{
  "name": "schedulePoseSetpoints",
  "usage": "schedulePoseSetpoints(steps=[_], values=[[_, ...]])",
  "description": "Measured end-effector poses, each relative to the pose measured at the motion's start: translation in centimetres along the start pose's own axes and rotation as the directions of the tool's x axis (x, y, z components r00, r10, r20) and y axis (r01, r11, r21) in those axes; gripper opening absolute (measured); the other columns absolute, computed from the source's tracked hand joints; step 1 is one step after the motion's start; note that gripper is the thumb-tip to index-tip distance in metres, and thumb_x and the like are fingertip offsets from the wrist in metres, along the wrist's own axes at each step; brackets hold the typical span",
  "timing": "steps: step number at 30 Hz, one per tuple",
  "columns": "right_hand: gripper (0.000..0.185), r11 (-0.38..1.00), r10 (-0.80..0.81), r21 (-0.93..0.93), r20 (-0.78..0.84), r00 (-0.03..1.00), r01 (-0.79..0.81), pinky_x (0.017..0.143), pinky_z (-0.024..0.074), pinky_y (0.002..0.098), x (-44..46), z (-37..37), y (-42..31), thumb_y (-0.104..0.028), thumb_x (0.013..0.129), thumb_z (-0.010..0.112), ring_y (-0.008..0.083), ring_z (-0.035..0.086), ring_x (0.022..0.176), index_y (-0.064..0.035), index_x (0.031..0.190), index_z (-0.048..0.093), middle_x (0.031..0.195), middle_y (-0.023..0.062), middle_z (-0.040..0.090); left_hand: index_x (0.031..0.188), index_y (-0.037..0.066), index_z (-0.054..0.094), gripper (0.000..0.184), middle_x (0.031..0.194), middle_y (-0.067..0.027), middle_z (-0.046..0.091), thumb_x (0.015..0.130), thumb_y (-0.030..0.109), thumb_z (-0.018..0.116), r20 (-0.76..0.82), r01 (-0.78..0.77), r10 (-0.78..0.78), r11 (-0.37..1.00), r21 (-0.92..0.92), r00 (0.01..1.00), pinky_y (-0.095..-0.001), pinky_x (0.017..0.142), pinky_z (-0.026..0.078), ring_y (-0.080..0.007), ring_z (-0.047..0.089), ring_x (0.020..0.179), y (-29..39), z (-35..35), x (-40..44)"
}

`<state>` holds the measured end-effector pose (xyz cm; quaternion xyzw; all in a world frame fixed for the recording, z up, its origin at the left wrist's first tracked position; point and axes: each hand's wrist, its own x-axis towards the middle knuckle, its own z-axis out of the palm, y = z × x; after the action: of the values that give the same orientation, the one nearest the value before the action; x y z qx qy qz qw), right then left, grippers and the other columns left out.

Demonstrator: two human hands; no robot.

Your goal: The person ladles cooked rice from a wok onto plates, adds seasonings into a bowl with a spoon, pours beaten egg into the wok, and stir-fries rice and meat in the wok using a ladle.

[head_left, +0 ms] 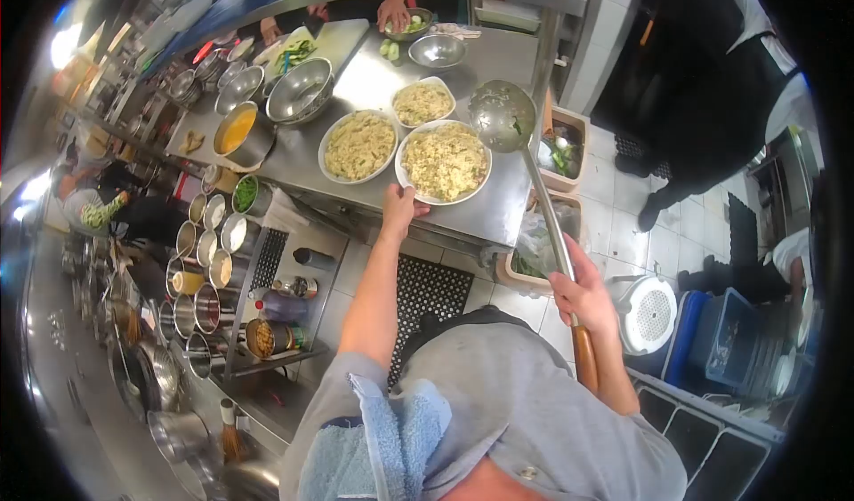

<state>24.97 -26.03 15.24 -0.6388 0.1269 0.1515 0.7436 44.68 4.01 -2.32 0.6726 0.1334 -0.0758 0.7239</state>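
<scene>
My left hand [405, 210] is closed on the near rim of a white bowl [407, 189] heaped with what looks like fried rice [445, 161]. Two more white bowls of the same food stand by it: a wide one [358, 147] to the left and a smaller one [422, 103] behind. In my right hand [583, 289] is the long handle of a big metal ladle [502, 114], its lower end wooden. The ladle's round head is held up just right of the bowls, with a few food bits stuck to it.
On the steel counter [365, 81] are a colander [301, 90], a pot of yellow liquid [242, 136] and a metal bowl [438, 51]. Across it, another person's hand [392, 12] handles cut vegetables. Scrap bins [562, 150] stand to the right; seasoning pots [213, 243] line the left.
</scene>
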Motion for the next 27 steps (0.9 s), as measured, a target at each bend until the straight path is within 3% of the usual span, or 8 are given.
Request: schedulePoseSetpoints(steps=[3, 6, 9, 12, 14, 15, 18, 27], values=[[0.067, 0.990, -0.021, -0.142, -0.061, 0.998, 0.013, 0.035, 0.0369, 0.0257, 0.8, 0.6, 0.9, -0.004, 0.085, 0.054, 0.0077, 0.039, 0.041, -0.0072, 0.145, 0.024, 0.059, -0.0014, 0.043, 0.113, -0.006, 0.042, 0.029, 0.100, -0.0188, 0.059, 0.094, 0.014, 0.047, -0.039, 0.089, -0.099, 0.974, -0.209, 0.994, -0.0290, 0.061, 0.057, -0.0247, 0.065, 0.080, -0.2, 2.5, -2.2], [0.068, 0.954, -0.038, -0.300, -0.075, 0.996, 0.014, 0.036, 0.0385, 0.0271, 1.5, 0.9, 1.1, -0.007, 0.083, 0.055, 0.0093, 0.042, 0.042, -0.0064, 0.145, 0.025, 0.061, 0.0022, 0.046, 0.116, -0.007, 0.040, 0.036, 0.103, -0.0228, 0.058, 0.093, 0.018, 0.051, 0.272, 0.219, -0.102, 0.868, -0.445, 0.957, -0.0295, 0.063, 0.057, -0.0265, 0.065, 0.083, -0.9, 4.0, -4.4], [0.069, 0.912, -0.087, -0.407, -0.078, 0.993, 0.048, 0.037, 0.0395, 0.0282, 2.2, 1.2, 2.0, -0.008, 0.083, 0.055, 0.0102, 0.044, 0.042, -0.0057, 0.144, 0.026, 0.061, 0.0038, 0.048, 0.110, -0.006, 0.050, 0.036, 0.099, -0.0199, 0.062, 0.091, 0.024, 0.057, 0.257, 0.306, -0.260, 0.938, -0.161, 0.931, -0.0299, 0.063, 0.055, -0.0241, 0.065, 0.083, 0.4, 4.2, -6.2], [0.069, 0.921, -0.024, -0.389, -0.067, 0.997, -0.004, 0.037, 0.0396, 0.0286, 2.1, 1.0, 2.3, -0.010, 0.082, 0.056, 0.0113, 0.045, 0.041, -0.0051, 0.144, 0.026, 0.062, 0.0046, 0.049, 0.098, -0.003, 0.059, 0.030, 0.095, -0.0191, 0.064, 0.087, 0.024, 0.062, 0.158, 0.121, -0.249, 0.819, 0.561, 0.956, -0.0345, 0.065, 0.054, -0.0253, 0.067, 0.079, 4.8, 4.1, -8.3], [0.068, 0.930, -0.005, -0.367, -0.063, 0.998, -0.019, 0.036, 0.0386, 0.0280, 1.6, 1.5, 1.8, -0.009, 0.082, 0.056, 0.0107, 0.043, 0.040, -0.0049, 0.144, 0.027, 0.061, 0.0034, 0.048, 0.093, -0.003, 0.061, 0.029, 0.091, -0.0193, 0.064, 0.083, 0.024, 0.066, 0.180, -0.226, 0.139, 0.663, 0.713, 0.974, -0.0372, 0.066, 0.053, -0.0288, 0.066, 0.080, 4.2, 4.5, -7.4], [0.068, 0.945, 0.006, -0.328, -0.045, 0.999, -0.020, 0.036, 0.0383, 0.0278, 1.3, 1.6, 1.5, -0.008, 0.082, 0.056, 0.0105, 0.043, 0.040, -0.0048, 0.144, 0.027, 0.061, 0.0030, 0.048, 0.091, -0.002, 0.062, 0.029, 0.089, -0.0194, 0.064, 0.081, 0.025, 0.068, 0.219, -0.365, 0.320, 0.522, 0.771, 0.922, -0.0386, 0.066, 0.053, -0.0306, 0.066, 0.080, 4.0, 4.7, -6.9], [0.067, 0.969, 0.027, -0.247, -0.007, 1.000, -0.028, 0.036, 0.0376, 0.0274, 0.7, 1.1, 1.5, -0.007, 0.083, 0.056, 0.0102, 0.041, 0.040, -0.0046, 0.144, 0.026, 0.060, 0.0021, 0.046, 0.092, -0.001, 0.062, 0.029, 0.089, -0.0216, 0.062, 0.078, 0.023, 0.069, 0.247, -0.395, 0.464, 0.254, 0.883, 0.851, -0.0427, 0.070, 0.052, -0.0370, 0.064, 0.081, 5.0, 6.7, -4.6], [0.070, 0.997, 0.043, -0.075, 0.083, 0.996, -0.037, 0.036, 0.0376, 0.0268, 1.1, -0.3, 1.9, -0.007, 0.083, 0.056, 0.0091, 0.042, 0.044, -0.0030, 0.145, 0.023, 0.064, 0.0006, 0.044, 0.089, 0.000, 0.062, 0.019, 0.092, -0.0204, 0.062, 0.080, 0.016, 0.065, 0.283, -0.443, 0.507, 0.228, 0.867, 0.814, -0.0431, 0.072, 0.051, -0.0369, 0.063, 0.083, 6.3, 10.4, -1.0]])
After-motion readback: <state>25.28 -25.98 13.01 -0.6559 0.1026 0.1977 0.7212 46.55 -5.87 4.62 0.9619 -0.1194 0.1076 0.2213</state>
